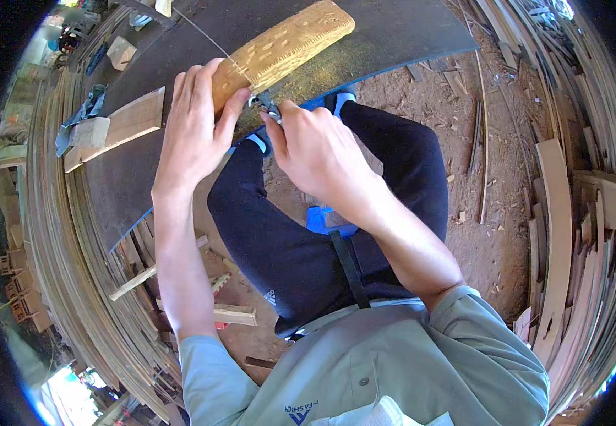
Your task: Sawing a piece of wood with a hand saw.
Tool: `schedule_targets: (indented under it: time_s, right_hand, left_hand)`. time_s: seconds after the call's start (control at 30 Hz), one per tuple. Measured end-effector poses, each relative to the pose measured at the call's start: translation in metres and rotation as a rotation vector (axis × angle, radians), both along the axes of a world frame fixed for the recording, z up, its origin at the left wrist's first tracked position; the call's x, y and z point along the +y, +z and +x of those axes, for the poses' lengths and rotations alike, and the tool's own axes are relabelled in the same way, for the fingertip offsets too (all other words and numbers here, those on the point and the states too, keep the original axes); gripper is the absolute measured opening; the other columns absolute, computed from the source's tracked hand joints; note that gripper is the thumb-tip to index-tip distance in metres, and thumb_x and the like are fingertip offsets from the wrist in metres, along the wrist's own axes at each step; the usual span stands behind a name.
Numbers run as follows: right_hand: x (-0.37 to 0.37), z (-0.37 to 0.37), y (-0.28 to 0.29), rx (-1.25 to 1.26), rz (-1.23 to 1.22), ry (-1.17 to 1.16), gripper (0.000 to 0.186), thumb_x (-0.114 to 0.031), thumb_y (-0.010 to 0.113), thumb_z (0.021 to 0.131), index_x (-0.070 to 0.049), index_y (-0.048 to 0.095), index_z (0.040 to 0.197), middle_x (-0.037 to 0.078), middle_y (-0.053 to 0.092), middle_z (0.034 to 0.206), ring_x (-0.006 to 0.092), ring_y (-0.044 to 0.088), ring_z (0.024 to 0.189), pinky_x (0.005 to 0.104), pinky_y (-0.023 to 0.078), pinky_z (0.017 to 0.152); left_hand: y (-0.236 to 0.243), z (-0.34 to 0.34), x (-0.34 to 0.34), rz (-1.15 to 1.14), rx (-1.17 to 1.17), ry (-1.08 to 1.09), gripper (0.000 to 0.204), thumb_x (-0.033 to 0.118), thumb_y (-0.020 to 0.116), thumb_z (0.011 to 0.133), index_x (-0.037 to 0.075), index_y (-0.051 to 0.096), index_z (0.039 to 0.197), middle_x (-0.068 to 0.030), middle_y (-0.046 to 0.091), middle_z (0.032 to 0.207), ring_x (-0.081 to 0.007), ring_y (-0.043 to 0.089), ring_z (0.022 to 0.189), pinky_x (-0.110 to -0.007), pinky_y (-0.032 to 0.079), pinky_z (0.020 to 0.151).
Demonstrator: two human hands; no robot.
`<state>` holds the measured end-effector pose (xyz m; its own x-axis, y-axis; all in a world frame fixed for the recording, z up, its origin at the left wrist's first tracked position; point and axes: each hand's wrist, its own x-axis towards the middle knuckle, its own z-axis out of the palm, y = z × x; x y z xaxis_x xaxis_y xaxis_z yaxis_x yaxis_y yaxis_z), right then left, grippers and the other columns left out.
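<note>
A curved yellowish block of wood (290, 41) with rows of short gouge marks on its face lies on a dark tabletop (421, 32). My left hand (195, 135) grips its left end, fingers over the top and thumb at the near edge. Closed round the metal end fitting (268, 106) of a thin-bladed saw is my right hand (315, 145), just off the block's near side. The saw's narrow blade (208, 37) runs from there across the block, close to my left thumb, toward the far left. My right palm hides any handle.
Yellow sawdust (340, 65) lies beside the block. A flat board (134, 117) and a blue cloth (80, 117) sit left on the tabletop. Stacked planks (560, 234) line both sides, and wood scraps litter the dirt floor (492, 263). My knees reach under the blue-edged table.
</note>
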<state>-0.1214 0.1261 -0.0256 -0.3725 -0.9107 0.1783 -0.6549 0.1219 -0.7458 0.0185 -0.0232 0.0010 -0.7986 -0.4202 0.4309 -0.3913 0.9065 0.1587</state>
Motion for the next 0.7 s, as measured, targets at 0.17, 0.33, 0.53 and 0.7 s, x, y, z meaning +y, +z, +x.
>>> schedule_targets:
  time_s: [0.17,0.33,0.53,0.7]
  right_hand:
    - [0.004,0.0,-0.001,-0.081,-0.008,-0.017,0.038,-0.026,0.06,0.107,0.003,0.059,0.082,0.031,0.065,0.068,0.0521,0.067,0.068,0.0598,0.056,0.063]
    - [0.047,0.001,-0.017,-0.074,0.082,0.022,0.029,-0.022,0.061,0.105,0.003,0.061,0.089,0.03,0.064,0.069,0.0523,0.067,0.07,0.0596,0.054,0.065]
    - [0.169,-0.013,-0.049,-0.213,0.255,0.079,0.022,-0.02,0.064,0.105,0.0,0.061,0.098,0.03,0.064,0.072,0.051,0.065,0.07,0.0571,0.051,0.06]
    - [0.154,-0.03,-0.014,-0.308,0.157,0.057,0.017,-0.014,0.064,0.105,0.002,0.064,0.099,0.029,0.063,0.071,0.05,0.066,0.07,0.0525,0.049,0.057]
  left_hand:
    - [-0.002,-0.004,0.003,-0.055,0.008,-0.003,0.05,0.027,0.072,0.103,-0.005,0.054,0.138,-0.0213,0.064,0.118,-0.0403,0.061,0.111,-0.051,0.051,0.096]
    - [-0.003,-0.001,-0.003,-0.068,0.019,0.012,0.05,0.032,0.071,0.104,-0.004,0.055,0.136,-0.0224,0.065,0.117,-0.041,0.062,0.112,-0.051,0.051,0.098]
    - [-0.003,-0.003,-0.005,-0.073,0.023,0.023,0.055,0.037,0.069,0.105,-0.004,0.054,0.138,-0.023,0.065,0.119,-0.0395,0.062,0.115,-0.049,0.051,0.103]
    - [-0.004,0.004,-0.001,-0.048,0.006,0.022,0.052,0.036,0.066,0.107,-0.001,0.051,0.141,-0.0211,0.06,0.121,-0.0393,0.059,0.117,-0.05,0.05,0.104]
